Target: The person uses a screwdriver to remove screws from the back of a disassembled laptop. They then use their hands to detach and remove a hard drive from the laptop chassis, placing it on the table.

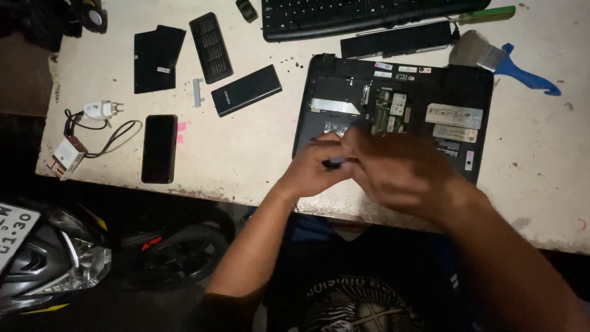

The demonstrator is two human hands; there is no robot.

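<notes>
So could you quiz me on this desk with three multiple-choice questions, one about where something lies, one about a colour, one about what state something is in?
1. Where does the black phone lie?
A. On the keyboard
B. Left of the laptop, near the table's front edge
C. Inside the laptop

2. What colour is the handle of the brush?
A. Blue
B. Red
C. Yellow

3. In what state is the laptop?
A. Shut, covers all on
B. Screen up and lit
C. Underside up, a cover off, circuit boards showing

Answers:
1. B, the phone lies flat on the table beside the white charger and its cable.
2. A, the blue handle points right, beyond the laptop's far corner.
3. C, green boards show in an open bay, above the left hand and right hand, which meet around a small dark object, too blurred to identify.
</notes>
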